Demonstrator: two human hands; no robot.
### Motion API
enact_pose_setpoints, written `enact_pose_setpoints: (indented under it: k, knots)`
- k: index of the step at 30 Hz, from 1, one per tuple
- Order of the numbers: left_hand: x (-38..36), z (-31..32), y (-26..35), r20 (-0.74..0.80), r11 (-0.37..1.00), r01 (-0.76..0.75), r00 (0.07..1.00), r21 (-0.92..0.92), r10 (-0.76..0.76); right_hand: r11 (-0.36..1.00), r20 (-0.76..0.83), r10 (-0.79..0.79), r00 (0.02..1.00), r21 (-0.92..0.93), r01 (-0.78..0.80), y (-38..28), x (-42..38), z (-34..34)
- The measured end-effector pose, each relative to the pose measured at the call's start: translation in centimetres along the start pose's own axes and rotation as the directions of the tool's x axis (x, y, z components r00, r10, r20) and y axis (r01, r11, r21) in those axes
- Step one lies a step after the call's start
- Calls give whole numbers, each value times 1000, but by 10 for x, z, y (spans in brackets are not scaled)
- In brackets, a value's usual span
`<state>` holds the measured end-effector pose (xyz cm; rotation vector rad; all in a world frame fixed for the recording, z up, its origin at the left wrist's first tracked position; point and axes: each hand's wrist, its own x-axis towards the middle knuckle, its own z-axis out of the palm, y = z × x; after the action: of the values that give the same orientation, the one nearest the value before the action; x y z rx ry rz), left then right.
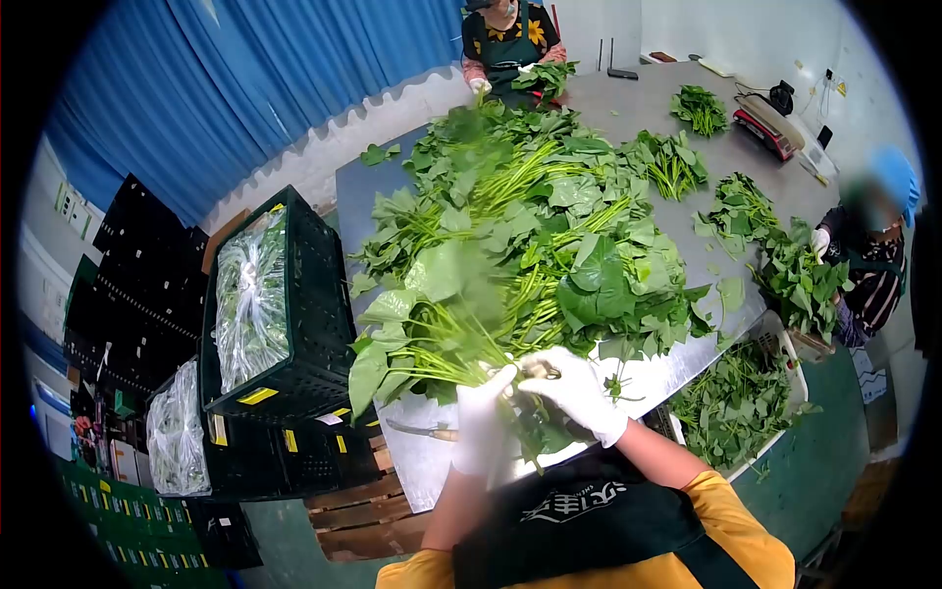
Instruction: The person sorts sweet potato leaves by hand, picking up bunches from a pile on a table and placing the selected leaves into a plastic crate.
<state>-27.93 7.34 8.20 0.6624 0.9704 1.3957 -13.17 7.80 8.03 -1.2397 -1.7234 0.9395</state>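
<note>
My left hand (483, 424), in a white glove, is closed around the stems of a bunch of leafy greens (432, 355), whose broad leaves fan out to the left. Beside it, my right hand (577, 395), also gloved, has its fingers closed at the stem ends of the same bunch; some of its grip is hidden. A curved knife (422, 430) with a wooden handle lies on the metal table just left of my left hand. Beyond my hands spreads a large heap of leafy greens (530, 216). A few leaves hang below my hands.
Dark crates (324, 304) with plastic-wrapped greens stand at left by a wooden pallet (368, 520). A white basket (791, 368) of greens is at right. Co-workers handle greens at the far side and right. Small bunches and a red scale (763, 133) lie on the metal table (608, 93).
</note>
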Motion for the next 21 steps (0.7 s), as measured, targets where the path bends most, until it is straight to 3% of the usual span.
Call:
enact_pose_setpoints:
  k: [1, 2, 4, 7, 9, 11, 13, 14, 15, 16, 17, 18, 19, 20, 21]
  knots:
    - [0, 0, -1, 22, 999, -27, 999, 23, 26, 979, -56, 147, 988, 148, -138, -4, 3, -2]
    - [-1, 0, -4, 23, 999, -22, 999, 23, 21, 930, -11, 179, 984, 328, -165, 8, 9, 4]
    - [-3, 4, -11, -19, 999, -26, 999, 43, 27, 941, 0, 133, 991, 313, -126, 3, 15, 5]
    - [-3, 6, -13, 35, 992, -31, 999, 122, 27, 943, 59, 79, 995, 320, -94, -3, 20, 2]
    - [0, 7, -14, 3, 993, -39, 999, 109, 39, 883, -18, 172, 985, 447, -146, 2, 18, 4]
    - [3, -3, -18, -44, 982, 79, 996, 172, -72, 916, -17, 163, 986, 375, -145, -7, 14, -3]
    - [4, -4, -18, -49, 992, 45, 998, 121, -39, 877, -53, 107, 993, 475, -70, -4, 7, -2]
    - [4, -3, -14, -53, 998, 10, 999, 70, -6, 817, 24, 192, 981, 549, -174, 4, 4, -1]
    - [4, -2, -6, -53, 997, 9, 999, 70, -6, 817, 24, 192, 981, 550, -173, 14, -4, -4]
    - [4, -1, 8, -138, 997, 77, 988, 9, -75, 936, 56, -14, 998, 352, -6, 26, -12, -11]
    - [5, -4, 19, -220, 989, 135, 965, -59, -145, 970, 132, -211, 969, 147, 191, 37, -19, -21]
    - [13, -19, 17, -229, 998, 44, 972, -37, -51, 928, 214, -366, 906, 17, 371, 42, -23, -33]
    - [17, -29, 22, -211, 999, 48, 976, 11, -45, 833, 312, -495, 811, -95, 545, 48, -26, -46]
    - [18, -28, 26, -221, 1000, 13, 975, 9, -11, 966, 303, -211, 929, -77, 245, 73, -35, -47]
    - [16, -24, 29, -232, 1000, -18, 972, 6, 19, 995, 303, 100, 948, -60, -86, 96, -46, -43]
